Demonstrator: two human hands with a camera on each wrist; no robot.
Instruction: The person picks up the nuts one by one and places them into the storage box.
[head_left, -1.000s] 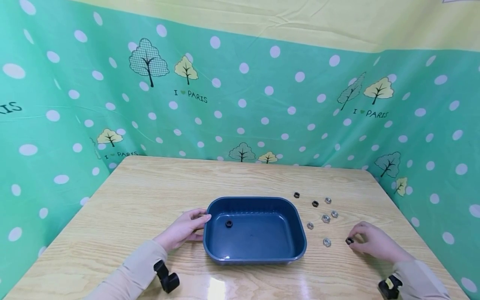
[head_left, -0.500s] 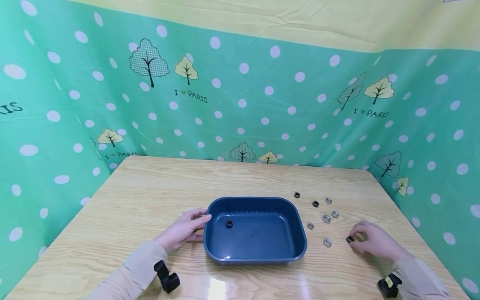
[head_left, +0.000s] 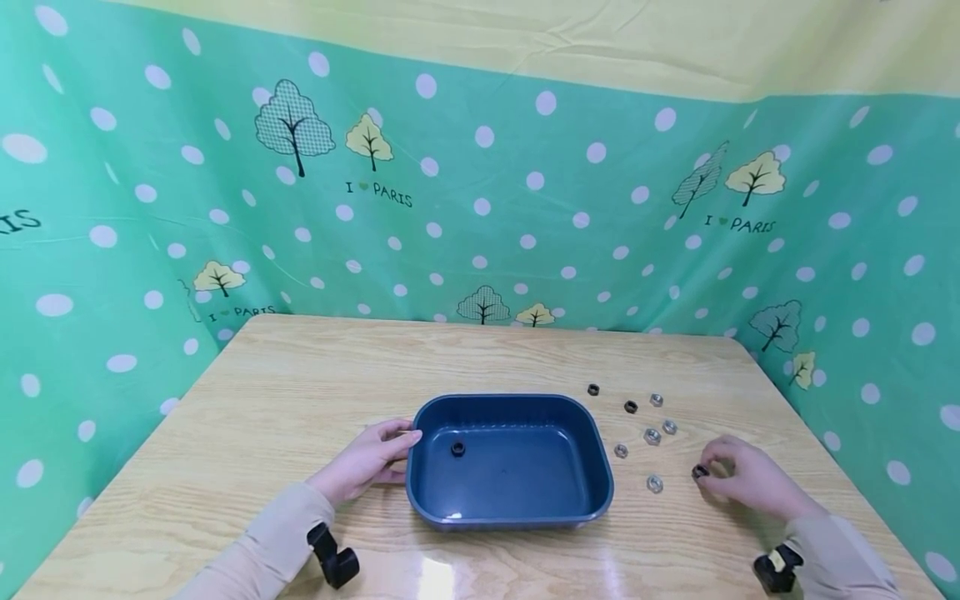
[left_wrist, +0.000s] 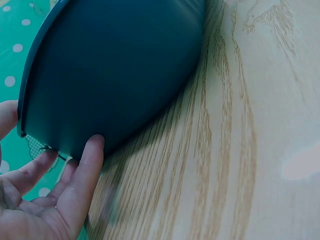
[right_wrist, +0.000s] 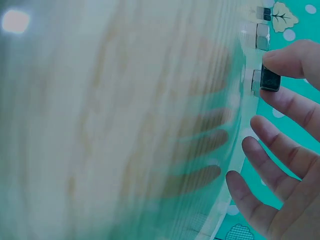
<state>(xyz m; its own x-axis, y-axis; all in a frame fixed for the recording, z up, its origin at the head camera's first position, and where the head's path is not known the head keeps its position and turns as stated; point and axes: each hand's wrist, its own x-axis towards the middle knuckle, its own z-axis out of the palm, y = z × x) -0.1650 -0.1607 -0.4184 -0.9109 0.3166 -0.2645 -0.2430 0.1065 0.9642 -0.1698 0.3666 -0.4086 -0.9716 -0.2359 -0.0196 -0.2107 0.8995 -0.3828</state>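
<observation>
A blue rectangular plastic basin (head_left: 510, 520) stands on the table with one black nut (head_left: 458, 449) inside. My left hand (head_left: 371, 460) holds its left end, thumb at the rim and fingers against the outer wall (left_wrist: 115, 75). To the right, my right hand (head_left: 750, 477) pinches a black hex nut (head_left: 701, 472) between thumb and index finger. In the right wrist view this nut (right_wrist: 270, 79) shows edge-on, and the other fingers are spread apart. Between basin and right hand lie several silver nuts (head_left: 652, 437) and two black nuts (head_left: 631, 407).
The wooden table (head_left: 315, 367) runs back to a green dotted curtain (head_left: 480, 208) that also closes both sides. A black wrist mount (head_left: 333, 557) sits on the left sleeve, another wrist mount (head_left: 777, 569) on the right one.
The right hand has risen slightly with the black nut, a little away from me. Basin, left hand and loose nuts stay put.
</observation>
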